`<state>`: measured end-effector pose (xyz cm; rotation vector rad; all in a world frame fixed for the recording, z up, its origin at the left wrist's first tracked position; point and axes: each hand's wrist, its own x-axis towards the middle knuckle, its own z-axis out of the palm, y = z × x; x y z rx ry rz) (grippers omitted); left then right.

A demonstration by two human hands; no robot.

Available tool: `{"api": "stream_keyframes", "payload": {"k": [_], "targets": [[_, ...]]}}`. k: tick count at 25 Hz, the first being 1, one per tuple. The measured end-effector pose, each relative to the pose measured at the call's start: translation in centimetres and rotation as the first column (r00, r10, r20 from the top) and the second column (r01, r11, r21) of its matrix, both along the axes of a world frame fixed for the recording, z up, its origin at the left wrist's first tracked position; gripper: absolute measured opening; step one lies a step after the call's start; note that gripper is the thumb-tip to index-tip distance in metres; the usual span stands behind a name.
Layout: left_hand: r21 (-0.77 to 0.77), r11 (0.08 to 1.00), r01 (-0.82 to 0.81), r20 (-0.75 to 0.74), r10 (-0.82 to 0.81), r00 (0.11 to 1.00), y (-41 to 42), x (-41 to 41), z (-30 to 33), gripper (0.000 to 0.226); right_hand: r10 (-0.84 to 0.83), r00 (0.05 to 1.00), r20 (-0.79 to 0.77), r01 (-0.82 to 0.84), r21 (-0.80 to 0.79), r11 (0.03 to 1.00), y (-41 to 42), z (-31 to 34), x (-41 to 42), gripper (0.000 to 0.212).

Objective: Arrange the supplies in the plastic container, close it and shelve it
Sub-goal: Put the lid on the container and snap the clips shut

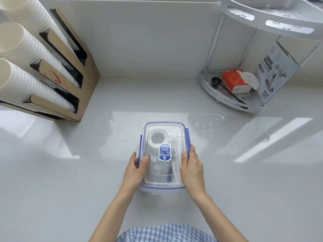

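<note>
Cup holder [70, 70]: a cardboard rack far to the left of the container and behind it, against the wall, with stacks of white paper cups [22, 55] slanting out of its slots.
Left hand [135, 169]: on the container's left long side, thumb lying on top of the lid, fingers curled loosely around the purple side clasp; a light grip, not a fist.
Container [163, 186]: clear plastic box sitting flat on the pale countertop [70, 180], directly in front of the person, its short end toward them.
Lid [165, 126]: clear with a purple seal, lying on top of the container, a blue oval label [164, 152] at its centre; I cannot tell whether the side clasps are snapped down.
Contents: through the lid, a roll of white tape [158, 137] at the container's far end and some dark, thin items nearer the person, too blurred to name.
Right hand [192, 167]: pressed along the container's right long side, thumb on the lid's edge, fingers mostly straight against the purple clasp.
Corner shelf [227, 102]: metal, two-tiered, behind and to the right of the container; its lower tier holds a black scoop [216, 82], an orange tissue pack [235, 81] and a printed box [274, 72].
</note>
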<state>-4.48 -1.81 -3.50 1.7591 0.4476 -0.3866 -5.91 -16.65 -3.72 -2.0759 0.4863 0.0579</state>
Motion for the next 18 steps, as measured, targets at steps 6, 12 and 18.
{"api": "stream_keyframes", "payload": {"k": [6,12,18], "targets": [[0.030,0.997,-0.075,0.007,0.075,0.997,0.68,0.05,-0.08,0.067,0.004,1.000,-0.022,-0.004,0.018,1.000,0.05,0.41,0.02,0.053],[0.034,0.996,-0.088,0.143,0.082,0.986,0.59,-0.22,0.17,0.046,0.000,1.000,-0.028,0.000,0.018,1.000,0.08,0.68,-0.05,0.052],[-0.003,0.997,-0.083,0.205,0.082,0.975,0.05,-0.36,-0.24,0.039,-0.007,1.000,-0.026,0.008,0.013,1.000,0.18,0.42,0.09,0.052]]}}
